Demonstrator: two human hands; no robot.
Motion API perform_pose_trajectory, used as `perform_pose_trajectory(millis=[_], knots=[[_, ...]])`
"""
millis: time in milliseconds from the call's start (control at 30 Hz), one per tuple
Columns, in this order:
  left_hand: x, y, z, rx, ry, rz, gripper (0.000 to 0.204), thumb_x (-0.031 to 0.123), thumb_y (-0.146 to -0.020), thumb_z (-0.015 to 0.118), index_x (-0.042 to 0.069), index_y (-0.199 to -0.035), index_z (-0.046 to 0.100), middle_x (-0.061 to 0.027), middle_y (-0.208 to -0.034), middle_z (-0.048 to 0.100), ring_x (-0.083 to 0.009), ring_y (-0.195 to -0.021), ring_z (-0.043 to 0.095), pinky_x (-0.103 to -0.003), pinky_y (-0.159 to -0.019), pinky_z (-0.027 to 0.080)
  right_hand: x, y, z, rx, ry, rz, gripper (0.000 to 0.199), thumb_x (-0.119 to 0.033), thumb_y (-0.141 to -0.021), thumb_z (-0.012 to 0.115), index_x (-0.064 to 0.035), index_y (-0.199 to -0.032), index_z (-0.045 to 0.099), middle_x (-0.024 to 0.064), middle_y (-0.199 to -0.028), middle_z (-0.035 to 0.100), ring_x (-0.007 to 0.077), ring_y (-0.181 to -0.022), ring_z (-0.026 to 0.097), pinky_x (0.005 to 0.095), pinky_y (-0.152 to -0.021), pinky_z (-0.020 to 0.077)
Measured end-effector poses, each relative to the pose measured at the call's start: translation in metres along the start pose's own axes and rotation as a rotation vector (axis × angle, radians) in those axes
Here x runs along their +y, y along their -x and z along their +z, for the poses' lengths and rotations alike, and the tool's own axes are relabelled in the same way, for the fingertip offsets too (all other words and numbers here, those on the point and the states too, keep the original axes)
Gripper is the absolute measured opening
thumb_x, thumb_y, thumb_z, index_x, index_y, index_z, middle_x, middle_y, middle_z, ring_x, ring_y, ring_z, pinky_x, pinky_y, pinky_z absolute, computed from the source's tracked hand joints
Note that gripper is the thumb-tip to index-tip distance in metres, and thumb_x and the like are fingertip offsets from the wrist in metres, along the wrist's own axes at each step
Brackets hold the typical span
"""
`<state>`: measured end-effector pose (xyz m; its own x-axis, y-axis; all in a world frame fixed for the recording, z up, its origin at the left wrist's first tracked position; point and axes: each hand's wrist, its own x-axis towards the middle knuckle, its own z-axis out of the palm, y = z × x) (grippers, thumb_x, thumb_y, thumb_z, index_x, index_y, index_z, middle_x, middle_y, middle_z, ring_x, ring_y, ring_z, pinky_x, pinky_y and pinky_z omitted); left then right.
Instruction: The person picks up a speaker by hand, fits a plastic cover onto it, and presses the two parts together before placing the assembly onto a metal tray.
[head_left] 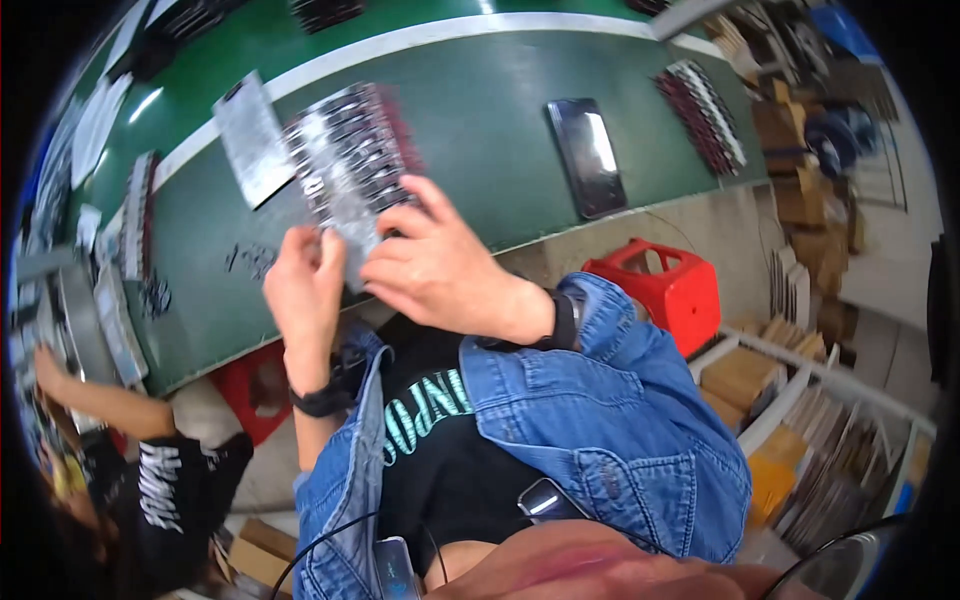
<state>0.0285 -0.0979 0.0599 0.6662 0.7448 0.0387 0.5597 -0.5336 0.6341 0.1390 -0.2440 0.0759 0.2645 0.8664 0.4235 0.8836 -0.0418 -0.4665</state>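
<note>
A shiny silvery panel with rows of small dark parts and a dark red fringe (pixel 345 140) is tilted over the green table in front of me. My left hand (pixel 305 285) is closed at its near left corner, thumb and fingers pinched together. On the near right side, my right hand (pixel 440 265) has its fingers curled against the panel's lower edge. Motion blurs part of the panel, so the exact kind of its small parts is unclear. A pale flat rectangular plate with a dark slot (pixel 255 140) lies just left of the panel.
A dark smartphone (pixel 586 157) lies right of my hands. Farther right is a red-and-white ribbed stack (pixel 700 118). Small black pieces (pixel 255 262) are scattered on the left. A red stool (pixel 665 290) stands by the table edge. Another person's arm (pixel 105 400) reaches in at left.
</note>
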Motion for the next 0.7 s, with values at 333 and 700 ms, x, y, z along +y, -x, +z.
perform_pose_trajectory(millis=[333, 700], knots=[[0.0, 0.002, -0.01, -0.069, 0.036, -0.097, 0.023, 0.026, -0.09, 0.065, 0.003, -0.092, 0.061, -0.009, -0.06, 0.063, -0.0187, -0.053, 0.06, -0.036, -0.055, 0.046, -0.002, 0.008, 0.003, 0.049, -0.03, -0.039, 0.011, -0.021, -0.076, 0.07, -0.0115, -0.078, 0.065, -0.001, -0.078, 0.061, 0.0216, -0.097, 0.055, 0.0545, -0.112, 0.0248], [0.015, 0.018, -0.038, 0.034, 0.687, 0.028, 0.011, 0.008, -0.095, 0.059, 0.0, -0.102, 0.058, -0.0072, -0.098, 0.068, -0.0066, -0.067, 0.06, -0.018, -0.055, 0.045, -0.003, 0.004, 0.006, 0.057, -0.089, -0.072, 0.012, -0.02, -0.075, 0.07, -0.0108, -0.075, 0.063, -0.0003, -0.079, 0.061, 0.0219, -0.098, 0.056, 0.0534, -0.11, 0.0273]])
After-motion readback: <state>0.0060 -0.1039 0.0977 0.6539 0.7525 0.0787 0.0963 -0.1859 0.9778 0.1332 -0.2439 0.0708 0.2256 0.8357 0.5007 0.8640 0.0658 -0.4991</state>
